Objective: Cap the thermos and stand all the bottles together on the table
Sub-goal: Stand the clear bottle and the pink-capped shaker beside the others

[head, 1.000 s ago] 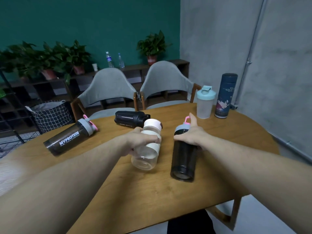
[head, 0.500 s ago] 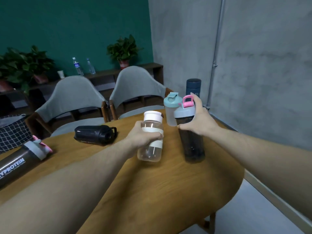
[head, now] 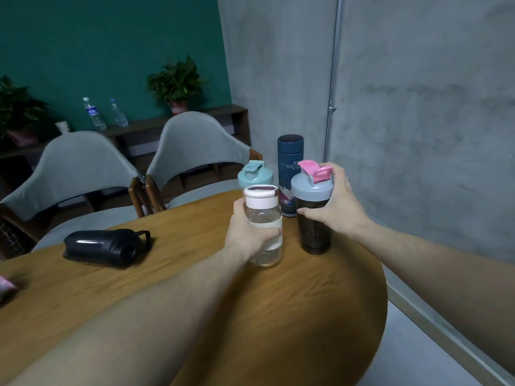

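Note:
My left hand (head: 246, 232) grips a clear bottle with a pale pink lid (head: 263, 218), upright with its base on the wooden table (head: 195, 288). My right hand (head: 334, 207) holds a dark shaker with a grey lid and pink flip cap (head: 313, 218), standing upright just right of it. Behind them stand a capped navy thermos (head: 290, 162) and a clear bottle with a teal lid (head: 255, 174). A black bottle (head: 106, 246) lies on its side at the left. A pink-capped bottle's tip (head: 5, 285) shows at the left edge.
Two grey chairs (head: 192, 146) stand behind the table. A grey concrete wall (head: 418, 121) is close on the right, past the table's rounded edge. A shelf with potted plants (head: 175, 84) and two small water bottles (head: 94, 114) runs along the green wall.
Both hands have carried their bottles up and to the far right, from lying tilted to standing upright beside the thermos and the teal-lidded bottle. The view has swung right.

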Tool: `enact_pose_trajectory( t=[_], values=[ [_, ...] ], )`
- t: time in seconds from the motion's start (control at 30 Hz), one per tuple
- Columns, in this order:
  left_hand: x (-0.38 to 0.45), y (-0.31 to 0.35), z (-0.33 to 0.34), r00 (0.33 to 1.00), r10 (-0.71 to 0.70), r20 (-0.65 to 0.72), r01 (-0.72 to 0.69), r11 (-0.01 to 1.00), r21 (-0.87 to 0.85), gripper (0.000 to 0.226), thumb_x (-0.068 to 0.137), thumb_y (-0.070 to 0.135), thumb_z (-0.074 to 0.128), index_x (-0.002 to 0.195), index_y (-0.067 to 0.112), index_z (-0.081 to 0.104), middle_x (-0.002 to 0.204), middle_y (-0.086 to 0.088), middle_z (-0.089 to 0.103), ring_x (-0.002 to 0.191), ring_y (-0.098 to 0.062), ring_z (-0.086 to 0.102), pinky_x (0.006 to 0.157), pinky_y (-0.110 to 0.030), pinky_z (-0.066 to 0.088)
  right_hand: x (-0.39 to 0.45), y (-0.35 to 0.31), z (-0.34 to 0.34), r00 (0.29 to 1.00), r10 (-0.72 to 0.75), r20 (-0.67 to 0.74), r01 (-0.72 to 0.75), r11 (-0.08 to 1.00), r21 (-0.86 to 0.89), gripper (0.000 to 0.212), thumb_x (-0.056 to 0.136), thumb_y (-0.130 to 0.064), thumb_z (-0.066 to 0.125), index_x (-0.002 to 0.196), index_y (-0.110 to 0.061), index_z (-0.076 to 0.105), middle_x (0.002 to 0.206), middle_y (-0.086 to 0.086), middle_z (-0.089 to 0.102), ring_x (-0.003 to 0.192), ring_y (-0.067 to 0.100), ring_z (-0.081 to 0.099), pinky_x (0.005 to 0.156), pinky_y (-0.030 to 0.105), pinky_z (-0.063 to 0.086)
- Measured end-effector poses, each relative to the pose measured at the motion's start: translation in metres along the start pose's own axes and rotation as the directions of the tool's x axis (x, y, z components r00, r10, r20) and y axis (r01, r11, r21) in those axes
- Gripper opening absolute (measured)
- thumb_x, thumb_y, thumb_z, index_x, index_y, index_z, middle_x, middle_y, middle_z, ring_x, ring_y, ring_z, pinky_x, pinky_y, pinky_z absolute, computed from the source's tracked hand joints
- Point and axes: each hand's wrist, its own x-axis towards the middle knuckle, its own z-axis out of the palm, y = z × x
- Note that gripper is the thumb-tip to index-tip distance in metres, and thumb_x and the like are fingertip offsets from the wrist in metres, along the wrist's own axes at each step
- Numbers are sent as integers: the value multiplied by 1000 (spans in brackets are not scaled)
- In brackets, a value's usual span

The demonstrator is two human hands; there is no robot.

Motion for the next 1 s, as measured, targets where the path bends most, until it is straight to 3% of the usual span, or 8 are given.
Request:
enact_pose_trajectory(
  t=[0.13,0.23,0.4,0.57,0.7,0.8,0.9,1.0],
  values=[
    [12,-6,18,998,44,-42,-44,999,-6,100,63,17,94,142,27,33,129,-1,57,121,-21,57,104,-47,51,14,14,-2,1000,-2,17,2,999,48,100,66,-15,93,142,-29,28,135,1,41,119,18,50,92,28,50],
    [19,-8,25,996,59,-66,-60,998,-20,103,62,17,95,143,26,32,130,-1,56,121,-21,56,105,-47,51,24,22,-3,999,-19,45,16,997,69,101,66,-18,93,141,-32,28,137,1,42,120,18,51,92,25,49],
    [25,-9,33,992,69,-108,-71,997,-16,105,63,15,95,145,27,31,133,1,53,125,-19,54,107,-47,49,29,31,-7,996,-40,84,33,996,81,101,64,-29,93,134,-50,24,138,-2,42,124,18,50,104,43,50],
    [23,-5,43,985,74,-156,-74,997,5,106,64,16,96,146,23,30,139,-2,49,130,-19,50,110,-44,47,26,35,-8,996,-53,76,48,996,75,99,65,-35,93,131,-57,22,140,-2,43,125,18,49,105,46,49],
    [17,3,47,986,67,-156,-60,997,52,103,65,20,96,145,21,31,133,2,42,117,-10,43,104,-32,43,25,34,-8,994,-43,98,37,997,68,108,65,-34,93,140,-55,18,147,0,40,130,20,47,108,47,46],
    [14,9,47,990,35,-138,-25,997,73,101,66,22,96,144,21,32,132,1,41,116,-13,45,98,-30,41,23,30,-14,993,-34,114,29,998,49,120,68,-27,93,152,-47,9,159,0,28,138,20,39,113,43,39],
    [10,15,44,993,-22,-117,30,997,64,110,64,22,97,149,22,28,141,-4,37,130,-21,46,106,-35,42,15,23,-22,993,-45,106,42,999,29,125,67,-26,93,155,-43,7,164,-3,17,144,17,31,115,40,33],
    [-1,21,33,995,-66,-81,71,996,58,121,63,22,98,156,22,20,149,-5,32,136,-24,43,111,-41,40,5,9,-33,995,-60,83,60,998,0,122,67,-27,93,155,-41,11,164,-6,14,139,9,33,111,31,33]
  ],
)
